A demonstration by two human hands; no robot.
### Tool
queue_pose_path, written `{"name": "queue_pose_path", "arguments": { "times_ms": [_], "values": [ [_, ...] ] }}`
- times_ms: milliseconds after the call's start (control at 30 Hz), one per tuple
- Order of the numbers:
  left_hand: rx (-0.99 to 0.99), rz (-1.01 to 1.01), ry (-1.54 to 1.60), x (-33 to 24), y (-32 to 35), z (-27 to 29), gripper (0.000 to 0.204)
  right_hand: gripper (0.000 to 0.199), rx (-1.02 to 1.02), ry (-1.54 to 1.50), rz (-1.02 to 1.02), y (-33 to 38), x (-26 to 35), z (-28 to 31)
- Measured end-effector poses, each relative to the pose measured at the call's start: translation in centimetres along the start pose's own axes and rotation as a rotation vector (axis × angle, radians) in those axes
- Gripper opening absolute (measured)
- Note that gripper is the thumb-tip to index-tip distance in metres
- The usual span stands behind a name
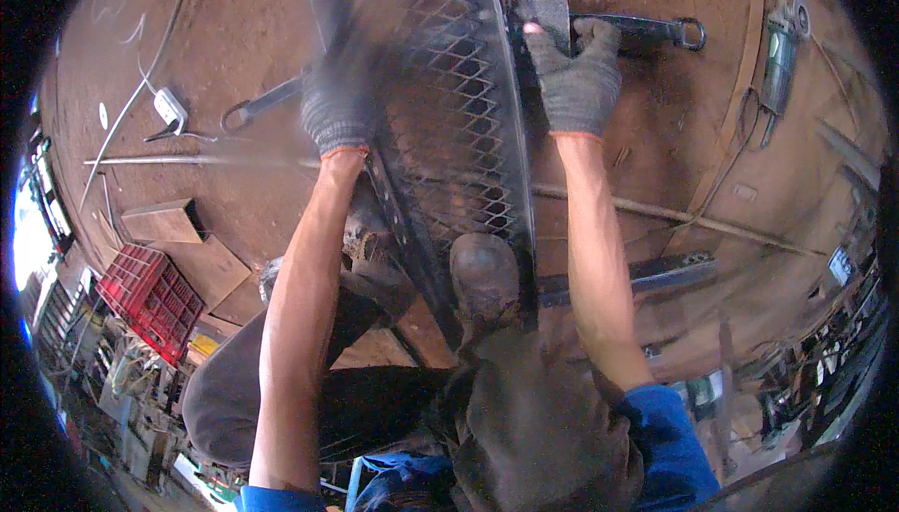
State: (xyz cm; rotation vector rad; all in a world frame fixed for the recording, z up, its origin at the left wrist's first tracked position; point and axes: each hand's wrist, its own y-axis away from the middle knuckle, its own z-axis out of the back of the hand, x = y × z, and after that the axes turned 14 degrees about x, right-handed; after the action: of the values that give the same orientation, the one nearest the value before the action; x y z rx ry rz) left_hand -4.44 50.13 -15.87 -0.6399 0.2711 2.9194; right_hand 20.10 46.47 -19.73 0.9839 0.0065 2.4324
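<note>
A long metal frame with expanded mesh (464, 91) between dark side rails stretches away in front of me. My left hand (339, 105), in a grey knit glove with an orange cuff, is at its left rail; the fingers are smeared and partly hidden. My right hand (579, 77), gloved alike with a bare thumb tip, grips a small rectangular metal plate (546, 18) against the right rail. A dark flat bar with a ring end (655, 29) sticks out beyond that hand. Another ring-ended bar (272, 95) shows left of my left hand. My boot (484, 273) rests on the near mesh.
An angle grinder (777, 63) with its cord lies at the right. White power socket (170, 109) and cables are at the left. A red plastic crate (150, 301) stands lower left near a metal channel piece (161, 222). A thin rod (674, 215) crosses the brown floor.
</note>
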Motion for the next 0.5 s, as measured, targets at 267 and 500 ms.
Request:
{"name": "queue_pose_path", "arguments": {
  "times_ms": [267,500],
  "values": [
    [0.064,0.154,0.026,1.0,-0.2,-0.7,0.054,0.066,0.155,0.072,-0.052,-1.5,2.5,-0.2],
    [-0.007,0.115,0.019,1.9,-0.1,-1.4,0.051,0.058,0.111,0.104,-0.033,-1.0,1.4,-0.4]
  ]
}}
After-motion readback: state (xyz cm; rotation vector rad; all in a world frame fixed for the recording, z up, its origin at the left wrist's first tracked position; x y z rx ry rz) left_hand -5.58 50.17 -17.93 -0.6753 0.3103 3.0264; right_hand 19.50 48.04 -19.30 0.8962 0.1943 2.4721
